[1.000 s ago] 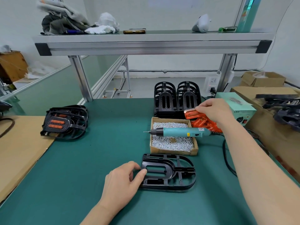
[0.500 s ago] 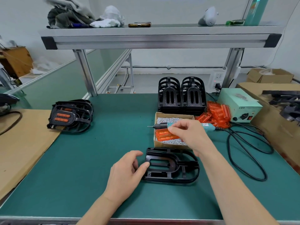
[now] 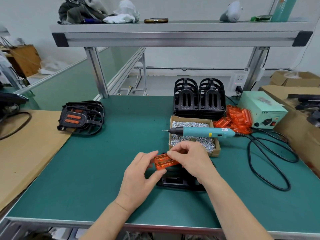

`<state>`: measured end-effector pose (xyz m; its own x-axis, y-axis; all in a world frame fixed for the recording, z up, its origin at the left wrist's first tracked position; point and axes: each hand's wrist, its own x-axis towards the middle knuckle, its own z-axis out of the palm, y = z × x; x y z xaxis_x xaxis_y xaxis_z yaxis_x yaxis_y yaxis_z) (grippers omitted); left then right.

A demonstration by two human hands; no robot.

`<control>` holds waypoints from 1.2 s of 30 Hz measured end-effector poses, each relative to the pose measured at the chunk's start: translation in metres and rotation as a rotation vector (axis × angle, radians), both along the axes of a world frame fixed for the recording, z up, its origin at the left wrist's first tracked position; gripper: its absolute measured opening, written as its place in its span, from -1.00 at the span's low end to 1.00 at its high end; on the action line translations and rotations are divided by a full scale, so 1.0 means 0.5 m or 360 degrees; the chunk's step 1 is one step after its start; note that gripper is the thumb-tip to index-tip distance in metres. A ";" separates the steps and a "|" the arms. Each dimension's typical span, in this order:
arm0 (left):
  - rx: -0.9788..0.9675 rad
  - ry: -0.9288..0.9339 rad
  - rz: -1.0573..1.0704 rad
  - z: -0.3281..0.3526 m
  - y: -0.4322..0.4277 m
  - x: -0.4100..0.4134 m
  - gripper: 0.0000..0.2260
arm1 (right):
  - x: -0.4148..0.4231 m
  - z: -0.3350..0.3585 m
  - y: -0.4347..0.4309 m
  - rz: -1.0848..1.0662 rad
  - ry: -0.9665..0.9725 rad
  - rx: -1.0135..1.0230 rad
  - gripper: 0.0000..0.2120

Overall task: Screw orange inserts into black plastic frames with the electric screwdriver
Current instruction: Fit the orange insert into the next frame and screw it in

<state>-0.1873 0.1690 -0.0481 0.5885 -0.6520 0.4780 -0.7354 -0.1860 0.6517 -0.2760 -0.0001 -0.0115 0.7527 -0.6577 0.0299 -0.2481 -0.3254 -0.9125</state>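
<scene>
Green matting covers the counter (image 3: 97, 170) at which we work, under a metal shelf (image 3: 173, 34) that carries cloth and small oddments; at its middle we hold an orange insert (image 3: 163, 161) just above a black plastic frame (image 3: 174, 181) that lies flat on the mat, mostly hidden under our hands; our left hand (image 3: 141, 177) has its grip pinching the insert's near end between thumb and fingers, and our right hand (image 3: 189, 160) pinches the far end, so both hands close on the one piece; the insert is translucent, ribbed, and shows two long lobes side by side; we judge that we are at the seating step, with nothing screwed into this frame yet; the next move calls for us to turn the insert square to the frame's slots and press it home, then free the right hand for a screw and the tool; the electric screwdriver (image 3: 204, 132) rests idle across the cardboard box of screws (image 3: 217, 151) just behind our hands; beyond it stand two stacks of bare frames (image 3: 199, 99), with a heap of spare inserts (image 3: 237, 118) beside a pale green power unit (image 3: 261, 110); well apart on the left lies a finished frame (image 3: 81, 116) with orange showing in it
</scene>
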 end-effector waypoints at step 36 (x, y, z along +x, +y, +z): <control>0.0072 0.0004 -0.0100 -0.004 -0.006 0.009 -0.50 | -0.087 0.009 -0.004 0.0206 -0.0005 -0.0176 -0.81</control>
<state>-0.1826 0.1658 -0.0504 0.5468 -0.7087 0.4458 -0.7449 -0.1687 0.6455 -0.3197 -0.0023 -0.0071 0.8306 -0.5480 0.0991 -0.1951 -0.4531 -0.8698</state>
